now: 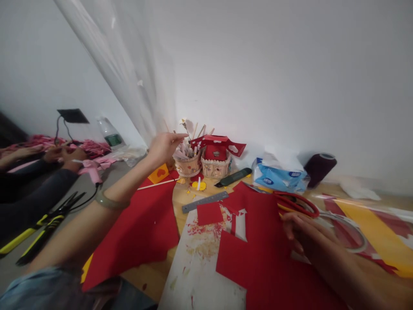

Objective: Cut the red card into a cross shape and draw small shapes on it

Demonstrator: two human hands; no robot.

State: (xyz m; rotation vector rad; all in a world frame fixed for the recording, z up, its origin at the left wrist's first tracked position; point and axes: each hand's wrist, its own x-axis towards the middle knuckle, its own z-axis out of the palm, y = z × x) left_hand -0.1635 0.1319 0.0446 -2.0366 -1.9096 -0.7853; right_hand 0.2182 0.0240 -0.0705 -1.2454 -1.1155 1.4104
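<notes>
My left hand [164, 148] is raised by the back wall, its thumb and fingers pinched together beside a cup of sticks [188, 165]. Whether something thin sits between the fingertips, I cannot make out. Just right of those fingertips, a red paper strip with cut-out holes [237, 148] lies across a small red box in a beaded pot [215, 168]. My right hand [305, 234], slightly blurred, hovers at the right over a large red sheet [264, 241], its fingers loosely bent and apart, with nothing visible in them. Close to it are red-handled scissors [298, 202].
A steel ruler [204, 202], a dark green cutter [234, 177] and red scraps lie around a stained white board [190, 267]. Behind stand a tissue pack [279, 174] and a dark thread spool [321, 168]. Pliers [51, 224] lie left, near another person's hands [69, 155] and a pink glue gun [92, 170].
</notes>
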